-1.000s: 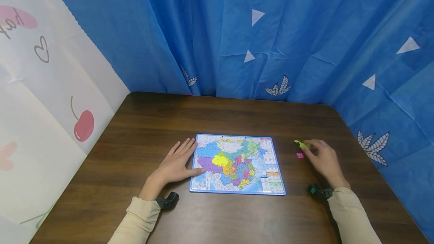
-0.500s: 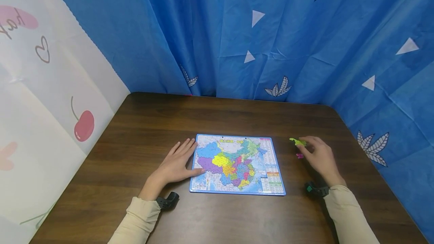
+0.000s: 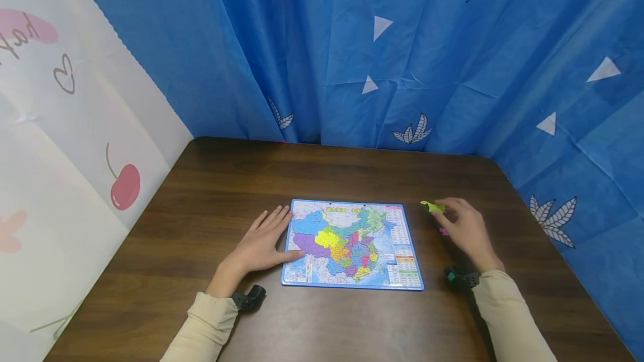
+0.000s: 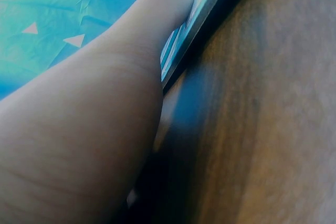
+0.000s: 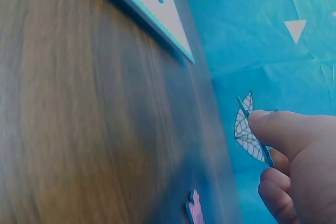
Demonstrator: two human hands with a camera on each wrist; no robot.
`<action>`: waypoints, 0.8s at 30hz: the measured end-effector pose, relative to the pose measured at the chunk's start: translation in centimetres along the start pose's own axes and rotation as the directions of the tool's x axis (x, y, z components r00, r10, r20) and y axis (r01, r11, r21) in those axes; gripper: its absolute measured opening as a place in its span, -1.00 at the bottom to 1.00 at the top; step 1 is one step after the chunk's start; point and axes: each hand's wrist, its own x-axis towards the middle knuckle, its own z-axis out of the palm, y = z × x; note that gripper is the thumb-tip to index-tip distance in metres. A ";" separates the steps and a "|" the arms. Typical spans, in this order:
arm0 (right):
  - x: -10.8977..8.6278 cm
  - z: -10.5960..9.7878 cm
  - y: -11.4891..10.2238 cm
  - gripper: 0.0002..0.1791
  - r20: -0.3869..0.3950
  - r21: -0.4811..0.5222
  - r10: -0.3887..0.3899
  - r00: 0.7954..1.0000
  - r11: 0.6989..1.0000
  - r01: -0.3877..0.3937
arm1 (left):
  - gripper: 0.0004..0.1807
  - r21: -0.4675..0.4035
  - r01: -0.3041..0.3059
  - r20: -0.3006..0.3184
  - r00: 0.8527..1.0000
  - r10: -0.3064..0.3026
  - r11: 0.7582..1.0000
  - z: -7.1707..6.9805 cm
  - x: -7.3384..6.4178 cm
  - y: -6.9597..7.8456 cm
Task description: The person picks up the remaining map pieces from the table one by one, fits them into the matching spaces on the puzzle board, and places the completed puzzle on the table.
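A map puzzle board (image 3: 402,247) with colourful province pieces lies flat mid-table, its rim blue. My left hand (image 3: 259,246) is spread flat at its left side, fingertips at the edge and thumb over the lower-left part. In the left wrist view the thumb (image 4: 176,6) lies over the board's edge. To the right of the board, my right hand (image 3: 468,230) pinches a thin yellow-green puzzle piece (image 3: 431,206) between thumb and fingers. The right wrist view shows this piece edge-on, raised above the table. A small pink puzzle piece (image 3: 443,232) lies on the table, partly hidden behind the right hand.
The brown wooden table (image 3: 322,172) reaches back to a blue curtain (image 3: 322,60) with white triangles and leaf prints. On the left hangs a white cloth (image 3: 75,144) with cherry drawings. Each wrist wears a black camera band (image 3: 249,298).
My right hand has moved left toward the board, carrying the yellow-green puzzle piece with it. It now covers part of the pink piece. The left hand and board have stayed still.
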 end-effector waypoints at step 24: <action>1.3 2.0 -2.6 -0.57 0.006 0.061 -0.055 0.998 0.997 0.054 | 0.21 -0.004 -0.011 -0.012 1.000 0.011 1.000 0.1 -0.1 -0.1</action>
